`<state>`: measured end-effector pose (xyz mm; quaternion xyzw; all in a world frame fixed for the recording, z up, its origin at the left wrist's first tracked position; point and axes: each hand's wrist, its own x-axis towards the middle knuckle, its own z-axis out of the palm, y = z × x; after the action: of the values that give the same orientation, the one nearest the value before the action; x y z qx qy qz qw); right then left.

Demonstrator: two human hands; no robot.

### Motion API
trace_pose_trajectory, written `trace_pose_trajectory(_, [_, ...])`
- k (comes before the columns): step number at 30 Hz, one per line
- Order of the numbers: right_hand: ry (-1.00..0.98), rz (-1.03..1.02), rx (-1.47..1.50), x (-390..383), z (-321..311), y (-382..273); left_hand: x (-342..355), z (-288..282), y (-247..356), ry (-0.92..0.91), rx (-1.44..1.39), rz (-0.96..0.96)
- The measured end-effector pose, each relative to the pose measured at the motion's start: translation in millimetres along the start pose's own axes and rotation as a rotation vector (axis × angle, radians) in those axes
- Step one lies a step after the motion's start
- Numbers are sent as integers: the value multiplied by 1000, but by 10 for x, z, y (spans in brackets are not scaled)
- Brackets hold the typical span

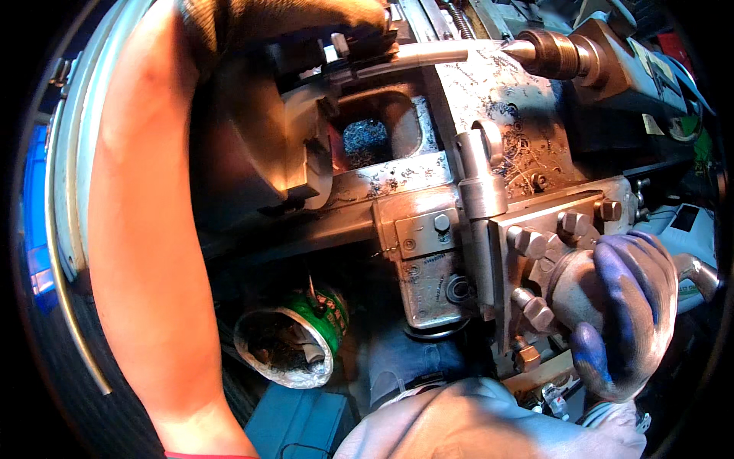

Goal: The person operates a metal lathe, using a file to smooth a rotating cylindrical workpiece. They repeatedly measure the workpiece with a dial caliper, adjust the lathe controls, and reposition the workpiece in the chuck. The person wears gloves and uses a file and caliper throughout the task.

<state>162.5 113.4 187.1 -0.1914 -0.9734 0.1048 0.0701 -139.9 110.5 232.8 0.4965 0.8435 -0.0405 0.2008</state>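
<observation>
My right hand (631, 306), in a grey and blue work glove, wraps round the domed hub (575, 291) on top of a lathe's square tool post (512, 283). Several large bolts stick out of the post, and a curved metal handle (699, 274) lies just beyond my fingers. My bare left forearm runs up the left side to my left hand (287, 21), in a brownish glove at the top edge, over the chuck (298, 145). Its fingers are dark and mostly hidden. Out of the chuck area points a pale round bar (428, 55), below and beside that glove.
Opposite the bar is the tailstock's pointed centre (521, 50), apart from its end. A ring-ended steel tool (482, 172) projects from the post. Metal chips litter the lathe bed (501, 99). Below stand a green tin (330, 317) and a blue-grey box (298, 421).
</observation>
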Motion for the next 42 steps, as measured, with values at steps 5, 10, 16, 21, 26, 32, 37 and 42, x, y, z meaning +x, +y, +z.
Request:
trace_pose_trajectory(5, [113, 97, -42, -40, 104, -79, 180, -78, -138, -85, -64, 70])
trace_pose_trajectory(10, [110, 131, -96, -22, 107, -144, 167, -59, -207, -48, -72, 105])
trace_pose_trajectory(16, [136, 120, -80, -60, 164, -129, 119, -39, -249, -32, -88, 118])
trace_pose_trajectory(21, [138, 117, -101, -53, 156, -136, 107, -44, -236, -37, -88, 122])
trace_pose_trajectory(26, [162, 171, -106, 10, 146, -199, 128, -52, -171, -46, -86, 101])
trace_pose_trajectory(32, [259, 136, -44, 41, 212, -138, 105, -62, -37, -63, -94, 23])
trace_pose_trajectory(37, [249, 130, -33, 49, 206, -104, 116, -81, -52, -72, -95, 77])
trace_pose_trajectory(42, [258, 156, -35, 39, 221, -107, 76, -172, -148, -177, -200, 210])
